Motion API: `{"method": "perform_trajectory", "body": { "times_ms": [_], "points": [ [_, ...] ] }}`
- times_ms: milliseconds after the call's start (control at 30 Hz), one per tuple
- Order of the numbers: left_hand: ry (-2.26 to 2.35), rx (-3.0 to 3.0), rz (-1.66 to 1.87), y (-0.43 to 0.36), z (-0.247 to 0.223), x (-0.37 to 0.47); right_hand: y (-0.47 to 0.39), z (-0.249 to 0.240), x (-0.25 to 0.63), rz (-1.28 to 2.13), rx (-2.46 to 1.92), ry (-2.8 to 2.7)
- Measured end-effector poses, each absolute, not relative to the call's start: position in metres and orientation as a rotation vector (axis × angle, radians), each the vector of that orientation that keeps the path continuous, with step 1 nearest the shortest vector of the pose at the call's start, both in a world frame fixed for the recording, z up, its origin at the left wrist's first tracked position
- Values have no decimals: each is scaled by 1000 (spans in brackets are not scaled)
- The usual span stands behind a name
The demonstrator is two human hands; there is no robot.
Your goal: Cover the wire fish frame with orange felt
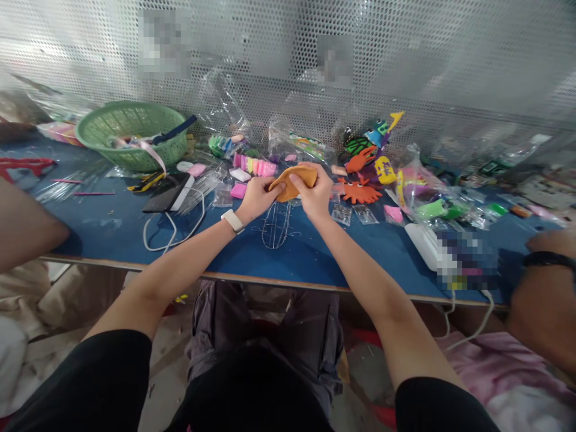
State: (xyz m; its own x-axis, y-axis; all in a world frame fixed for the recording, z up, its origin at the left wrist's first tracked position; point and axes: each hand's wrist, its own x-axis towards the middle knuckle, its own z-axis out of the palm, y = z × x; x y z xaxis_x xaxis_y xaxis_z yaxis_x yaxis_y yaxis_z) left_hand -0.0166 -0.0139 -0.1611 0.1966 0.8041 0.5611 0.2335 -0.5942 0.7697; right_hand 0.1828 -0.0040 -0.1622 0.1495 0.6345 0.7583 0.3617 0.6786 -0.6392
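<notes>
Both hands hold a flattened orange sheet of soft, clay-like material above the blue table [180,243]. My left hand [257,198] pinches the left edge of the orange sheet [294,181], and a pale band is on that wrist. On the other side, my right hand [317,191] grips the right part, thumb on its face and fingers behind. Just below the hands, a thin wire frame [275,231] with a rounded end lies on the table. An orange crab-like figure [361,191] is to the right of my right hand. Pink packets [238,191] lie left of my left hand.
A green basket [130,135] and a black phone [164,195] with white cable are on the left. Toward the right are a yellow piece [384,170], plastic bags [416,186] and a white power bank [423,245]. Other people's arms rest at both sides. Perforated metal stands behind.
</notes>
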Motion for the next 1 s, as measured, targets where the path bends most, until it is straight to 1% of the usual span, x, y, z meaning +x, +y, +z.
{"method": "perform_trajectory", "body": {
  "times_ms": [167,333,533,767,1000],
  "points": [
    [967,2013,1401,-14,-160,-19,-9,-160,180,323,-874,-1433],
    [1048,2044,1373,-9,-160,-21,-12,-154,182,309,-871,-1511],
    [1037,2152,1163,-1,-162,-28,-12,-150,197,204,-889,-1638],
    [1229,2220,1156,12,-175,-29,-19,-150,212,-24,-741,-2116],
    [1222,2362,1044,20,-175,-22,-17,-145,207,-35,-655,-2361]
  ]
}}
